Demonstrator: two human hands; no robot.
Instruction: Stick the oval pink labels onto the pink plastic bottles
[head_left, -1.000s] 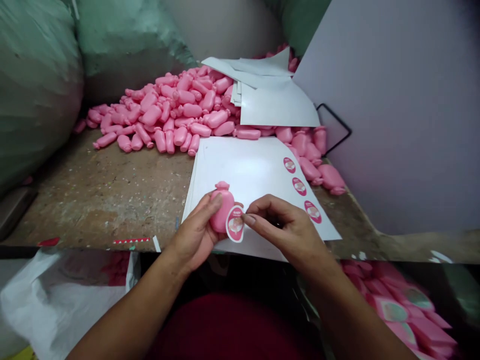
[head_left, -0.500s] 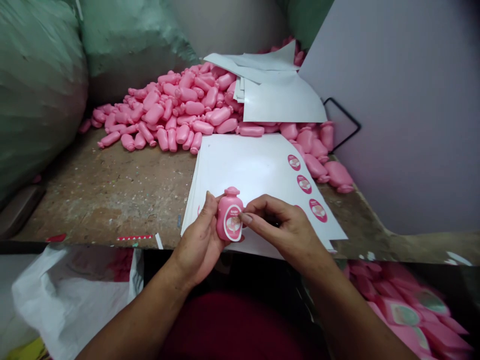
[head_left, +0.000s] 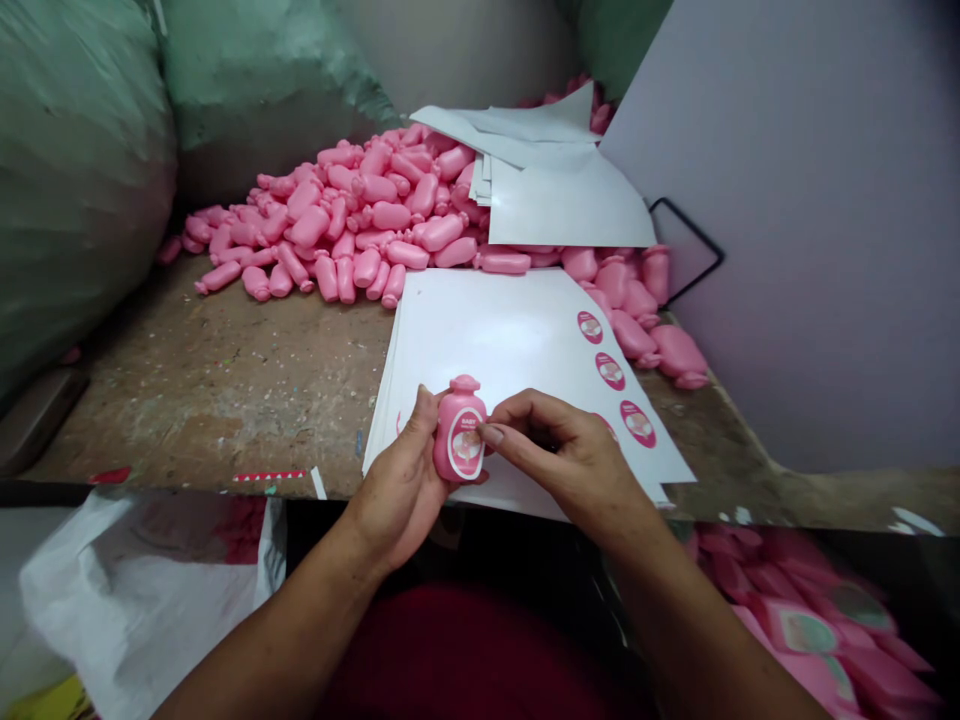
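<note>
Two big green sacks (head_left: 82, 170) fill the far left corner behind a worn wooden bench (head_left: 210, 400), and a pale lilac board (head_left: 795, 220) stands along its right side. On the bench lies a stack of white sheets (head_left: 480, 340), the landmark here. Beyond the stack sits a heap of loose pink bottles (head_left: 352, 215), with more white sheets (head_left: 570, 200) on top of the heap. Below the stack, off the bench's front edge, are a white plastic bag (head_left: 135, 600) to the left and labelled pink bottles (head_left: 810, 630) to the right. Round labels (head_left: 611, 371) line the stack's right edge.

Over the stack's near edge, the left hand (head_left: 397, 480) is curled around a pink bottle (head_left: 459, 425), gripping it upright. The bottle's long axis points away from the person, cap foremost. A round label (head_left: 466, 447) sits on its face. The right hand (head_left: 562, 455), just to the right, is pinched almost shut at the bottle's side, holding nothing visible.
</note>
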